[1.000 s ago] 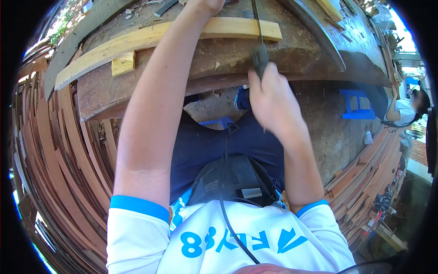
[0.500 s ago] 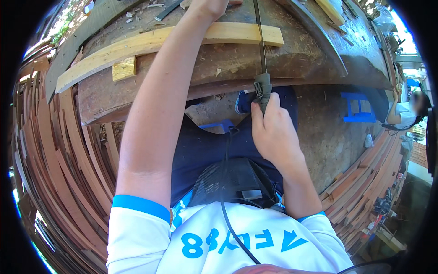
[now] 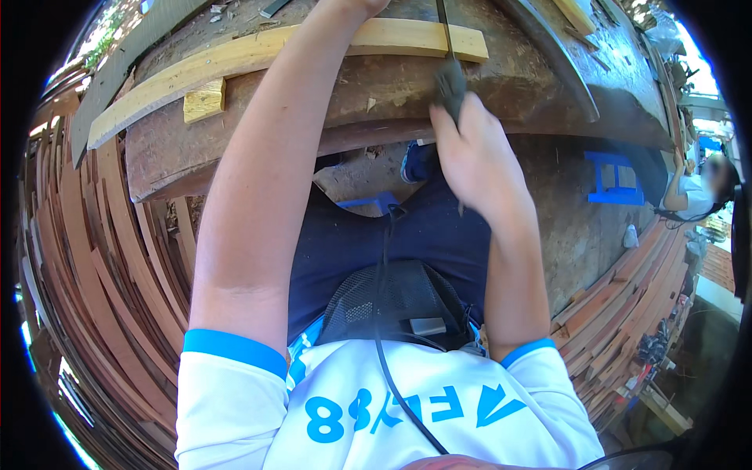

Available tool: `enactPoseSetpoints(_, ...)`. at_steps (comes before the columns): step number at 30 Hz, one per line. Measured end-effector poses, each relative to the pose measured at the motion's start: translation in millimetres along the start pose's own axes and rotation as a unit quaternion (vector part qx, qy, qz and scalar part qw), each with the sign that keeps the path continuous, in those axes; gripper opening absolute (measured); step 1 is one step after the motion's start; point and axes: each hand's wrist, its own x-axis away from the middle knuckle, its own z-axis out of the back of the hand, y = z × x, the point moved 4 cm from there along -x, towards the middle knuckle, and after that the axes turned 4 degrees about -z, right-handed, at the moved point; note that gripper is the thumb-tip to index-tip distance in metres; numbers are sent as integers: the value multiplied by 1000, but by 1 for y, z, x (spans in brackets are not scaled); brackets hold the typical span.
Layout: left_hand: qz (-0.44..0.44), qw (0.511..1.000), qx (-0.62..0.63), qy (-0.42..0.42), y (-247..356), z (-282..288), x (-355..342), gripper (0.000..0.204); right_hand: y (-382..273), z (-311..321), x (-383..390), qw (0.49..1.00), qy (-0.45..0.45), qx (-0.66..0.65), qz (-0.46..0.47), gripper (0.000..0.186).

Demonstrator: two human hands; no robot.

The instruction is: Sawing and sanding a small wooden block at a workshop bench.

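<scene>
Whole left side of the frame is basically planks [image 3: 102, 290], mostly reddish-brown. More boards [image 3: 619, 290] piled at lower right, black plastic bag [image 3: 654, 345] right by them. There's a blue stool [image 3: 616, 193] right of centre, somebody in a white top [image 3: 693, 196] near the right edge, and a dark curved strip [image 3: 560, 63] upper right.

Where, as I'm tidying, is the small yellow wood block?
The block is in the head view's left half, beside the long board, left of the left forearm.
</scene>
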Motion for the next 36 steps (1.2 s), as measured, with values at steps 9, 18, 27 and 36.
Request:
enactPoseSetpoints(9, -170, 980, 86, 59, -36, -4, -29, 99, 15, -18, 40, 999, -10, 40, -1, 38)
enactPoseSetpoints(18, -127, 985, 110, 39, -51, -14, -32, 98, 18, -20, 48, 998, -21, 42, -30, 34)
enactPoseSetpoints(27, -42, 980, 195, 23, -47, 4, -22, 96, -8, -10, 26, 997, -33, 66, -12, 35)
enactPoseSetpoints(36, 118, 965, 225, -66, -8, 6, 0, 99, -8, -3, 0, 997, -16, 75, -10, 36)
